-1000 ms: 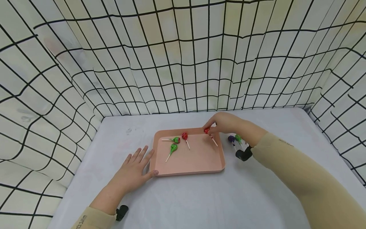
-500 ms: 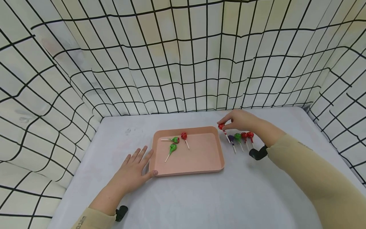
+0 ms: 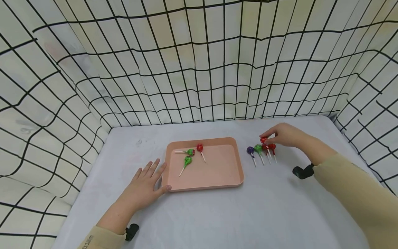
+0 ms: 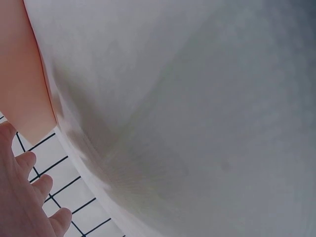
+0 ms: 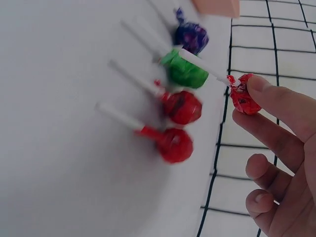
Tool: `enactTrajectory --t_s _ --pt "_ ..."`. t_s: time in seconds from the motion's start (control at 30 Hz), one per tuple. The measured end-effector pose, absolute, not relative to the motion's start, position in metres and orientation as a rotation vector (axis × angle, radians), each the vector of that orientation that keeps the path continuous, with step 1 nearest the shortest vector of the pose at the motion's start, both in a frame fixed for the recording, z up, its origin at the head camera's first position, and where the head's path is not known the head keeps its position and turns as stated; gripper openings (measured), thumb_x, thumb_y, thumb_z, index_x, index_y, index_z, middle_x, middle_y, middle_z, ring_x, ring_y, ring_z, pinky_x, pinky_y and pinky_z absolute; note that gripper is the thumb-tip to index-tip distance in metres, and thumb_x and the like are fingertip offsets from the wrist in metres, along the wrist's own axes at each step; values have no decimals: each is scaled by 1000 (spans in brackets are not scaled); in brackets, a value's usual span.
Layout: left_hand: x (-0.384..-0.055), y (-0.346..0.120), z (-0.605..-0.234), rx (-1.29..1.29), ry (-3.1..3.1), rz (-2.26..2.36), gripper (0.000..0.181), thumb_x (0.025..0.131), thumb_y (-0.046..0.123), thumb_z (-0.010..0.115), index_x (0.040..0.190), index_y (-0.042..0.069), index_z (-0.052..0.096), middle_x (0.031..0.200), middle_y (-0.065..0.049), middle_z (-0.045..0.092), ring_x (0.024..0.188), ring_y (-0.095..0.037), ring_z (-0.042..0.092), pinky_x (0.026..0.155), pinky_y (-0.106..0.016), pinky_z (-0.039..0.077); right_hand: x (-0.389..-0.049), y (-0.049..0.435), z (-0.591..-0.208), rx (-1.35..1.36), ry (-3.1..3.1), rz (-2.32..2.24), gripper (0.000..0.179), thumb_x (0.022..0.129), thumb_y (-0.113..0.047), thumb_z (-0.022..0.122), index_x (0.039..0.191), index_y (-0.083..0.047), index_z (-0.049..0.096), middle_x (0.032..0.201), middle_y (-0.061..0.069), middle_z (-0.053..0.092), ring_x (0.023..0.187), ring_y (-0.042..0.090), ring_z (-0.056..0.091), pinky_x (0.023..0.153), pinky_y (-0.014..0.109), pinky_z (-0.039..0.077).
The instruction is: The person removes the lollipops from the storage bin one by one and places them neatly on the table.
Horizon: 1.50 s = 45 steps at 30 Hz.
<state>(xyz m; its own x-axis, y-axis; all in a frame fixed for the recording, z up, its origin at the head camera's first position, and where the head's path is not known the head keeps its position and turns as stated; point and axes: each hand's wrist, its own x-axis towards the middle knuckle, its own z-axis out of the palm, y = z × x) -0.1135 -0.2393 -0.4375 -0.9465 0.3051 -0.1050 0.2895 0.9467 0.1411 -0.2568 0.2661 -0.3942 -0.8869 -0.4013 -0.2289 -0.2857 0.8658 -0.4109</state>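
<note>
Mid-right, the right hand [image 3: 285,135] is pinching a red lollipop [image 5: 244,101]; the splayed left hand [image 3: 143,188] is probably steadying the tray [image 3: 214,172].

White tabletop [image 3: 217,218], lit softly with faint shadows; pale backdrop [image 3: 217,77] with wavy black grid lines [image 3: 224,65] rises at far, left and right sides.

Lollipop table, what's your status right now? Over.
Right grip pinches a red lollipop by its candy head. Left grip, fingers spread, at left edge of pink tray. Three lollipops in tray, four others on table. Nothing seen blocking.
</note>
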Motion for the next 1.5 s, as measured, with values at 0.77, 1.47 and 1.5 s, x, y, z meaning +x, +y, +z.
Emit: enactTrajectory --t_s 0.77,1.47,1.5 --pt "-113 -238 -436 469 2995 198 87 92 70 48 159 18 26 164 -13 18 149 -39 17 117 -63 15 -250 316 -414 -377 2708 -546 35 92 -26 72 123 -10 72 126 22 64 121 45 52 98 63 44" --pt "-113 -240 -438 454 2980 202 89 91 74 45 159 20 25 165 -12 17 149 -38 16 118 -63 14 -256 317 -428 -426 2733 -487 34 92 -30 72 121 -11 73 123 22 66 119 44 54 98 63 44" --pt "-113 -240 -438 452 2976 201 89 91 75 43 159 20 25 165 -11 16 150 -38 15 118 -62 14 -256 317 -427 -425 2731 -489 34 93 -29 71 121 -11 73 124 22 65 119 44 53 98 63 44"
